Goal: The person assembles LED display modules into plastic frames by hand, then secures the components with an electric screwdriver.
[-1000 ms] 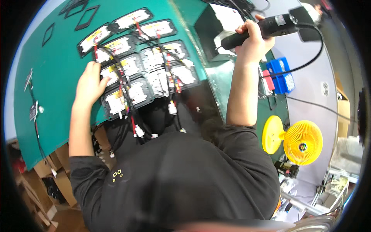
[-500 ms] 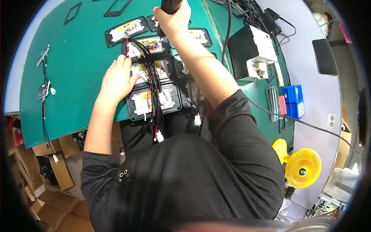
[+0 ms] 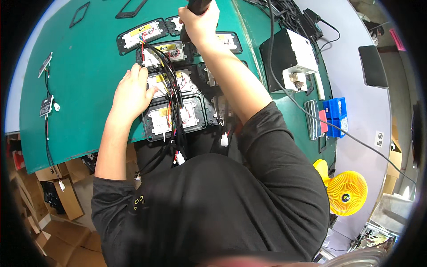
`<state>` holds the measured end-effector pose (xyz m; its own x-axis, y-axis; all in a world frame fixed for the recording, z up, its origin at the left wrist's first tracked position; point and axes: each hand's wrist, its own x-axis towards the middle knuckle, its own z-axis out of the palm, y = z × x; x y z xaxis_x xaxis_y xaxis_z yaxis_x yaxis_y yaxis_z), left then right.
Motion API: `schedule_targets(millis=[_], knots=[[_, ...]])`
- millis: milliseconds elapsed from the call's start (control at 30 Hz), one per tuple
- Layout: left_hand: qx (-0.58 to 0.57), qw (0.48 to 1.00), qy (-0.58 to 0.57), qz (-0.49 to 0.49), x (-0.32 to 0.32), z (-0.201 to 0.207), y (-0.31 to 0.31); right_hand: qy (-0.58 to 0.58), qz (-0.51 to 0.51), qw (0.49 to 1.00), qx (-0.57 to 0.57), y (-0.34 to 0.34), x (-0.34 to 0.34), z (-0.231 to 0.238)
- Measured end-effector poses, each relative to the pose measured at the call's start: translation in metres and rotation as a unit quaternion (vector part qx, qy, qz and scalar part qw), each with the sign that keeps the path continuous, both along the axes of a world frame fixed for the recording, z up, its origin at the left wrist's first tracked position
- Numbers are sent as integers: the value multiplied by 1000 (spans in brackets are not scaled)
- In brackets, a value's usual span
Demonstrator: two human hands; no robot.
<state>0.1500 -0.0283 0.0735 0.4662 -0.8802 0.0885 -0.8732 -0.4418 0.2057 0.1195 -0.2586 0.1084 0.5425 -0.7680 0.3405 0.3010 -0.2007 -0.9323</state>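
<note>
My right hand is closed around a black hand-held power tool over the far part of the panel rows; its tip is hidden. My left hand lies with fingers stretched at the left edge of a black-framed panel with a white plate and yellow label, its thumb apart. Similar panels stand in rows, among them a near one and a far left one. A bundle of black wires runs over them toward me, ending in white connectors. My right forearm covers part of the right row.
On the green table, small boards with wires lie at the left, black frames at the back. To the right are a black-and-white box, a loose cable, blue bins and a yellow fan.
The loose cable at the right has swung to the right, across the front of the box. Both hands keep nearly the same place over the panels. The whole view has shifted slightly.
</note>
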Motion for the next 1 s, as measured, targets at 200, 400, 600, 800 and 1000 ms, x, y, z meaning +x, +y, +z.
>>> schedule_targets(millis=[200,400,600,800,1000], knots=[[-9,1000,-3,3,1,1,-1,-74,-7,979,-191,-6,12,-23],[18,998,59,5,6,14,-3,-25,-183,967,-175,-19,-8,-9],[-113,985,-131,-24,23,27,-54,-192,-151,963,-113,-14,-155,77],[46,994,-13,-96,50,-3,-156,-238,-258,926,-136,-45,-250,106],[8,984,54,-169,64,-26,-199,-150,-286,930,-174,-90,-293,85]])
